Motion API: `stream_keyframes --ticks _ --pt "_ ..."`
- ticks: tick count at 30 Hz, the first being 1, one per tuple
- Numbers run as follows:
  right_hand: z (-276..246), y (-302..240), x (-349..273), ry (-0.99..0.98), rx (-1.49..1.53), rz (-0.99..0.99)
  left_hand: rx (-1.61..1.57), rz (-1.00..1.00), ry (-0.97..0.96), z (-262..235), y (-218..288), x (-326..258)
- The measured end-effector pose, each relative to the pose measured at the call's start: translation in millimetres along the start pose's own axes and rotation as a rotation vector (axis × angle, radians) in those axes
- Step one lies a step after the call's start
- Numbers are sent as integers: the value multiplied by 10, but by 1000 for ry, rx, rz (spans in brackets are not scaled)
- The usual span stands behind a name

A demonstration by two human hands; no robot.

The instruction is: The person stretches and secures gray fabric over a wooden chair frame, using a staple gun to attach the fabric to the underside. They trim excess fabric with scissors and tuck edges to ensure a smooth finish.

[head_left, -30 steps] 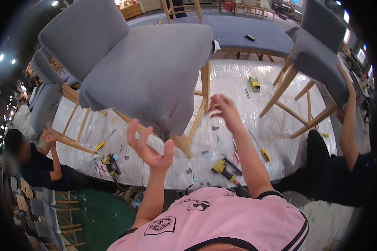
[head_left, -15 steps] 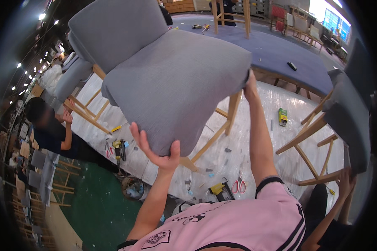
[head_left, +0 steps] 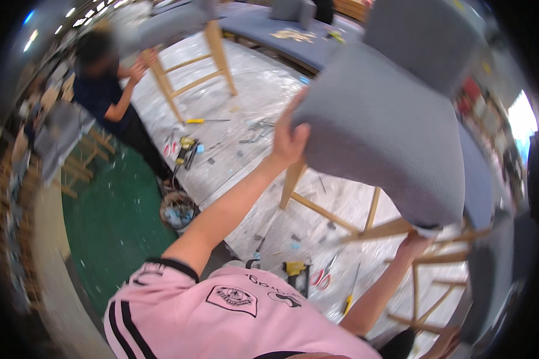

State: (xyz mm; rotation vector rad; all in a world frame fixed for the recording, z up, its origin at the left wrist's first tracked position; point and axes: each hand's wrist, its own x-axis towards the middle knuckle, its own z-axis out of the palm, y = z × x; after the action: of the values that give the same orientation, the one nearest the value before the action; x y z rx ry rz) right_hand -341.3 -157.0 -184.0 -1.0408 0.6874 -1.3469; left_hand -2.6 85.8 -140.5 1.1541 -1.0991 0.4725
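**Chair held aloft in both hands**

Chair [head_left: 395, 137], grey-upholstered with pale wooden legs, is up in the air, tilted, between the two hands. The left hand [head_left: 288, 139] is closed on the seat's left edge, fingers curled over the fabric, arm stretched upward. The right hand [head_left: 414, 244] grips under the seat's lower corner, beside a wooden leg, fingers wrapped at the frame. Below the hands lies a plastic-covered floor [head_left: 251, 119] strewn with tools; a yellow tool [head_left: 294, 269] and red-handled scissors [head_left: 321, 277] sit just beneath the right hand. Far left of the left hand, another person [head_left: 111, 102] handles a second chair [head_left: 173, 36].
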Motion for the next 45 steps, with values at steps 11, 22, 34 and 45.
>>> stream_keyframes --ticks 11,22,34,45 --pt "1279 255 -1003 -245 -335 -25 568 36 -142 167 -148 1057" --pt "658 866 -856 -443 -670 -245 714 -45 -1050 1229 678 1477" --pt "926 -227 -1118 -420 -77 314 731 -77 -1177 1333 985 1448" --pt "1043 -121 -1117 -703 442 521 967 89 -1153 1586 1443 1127"
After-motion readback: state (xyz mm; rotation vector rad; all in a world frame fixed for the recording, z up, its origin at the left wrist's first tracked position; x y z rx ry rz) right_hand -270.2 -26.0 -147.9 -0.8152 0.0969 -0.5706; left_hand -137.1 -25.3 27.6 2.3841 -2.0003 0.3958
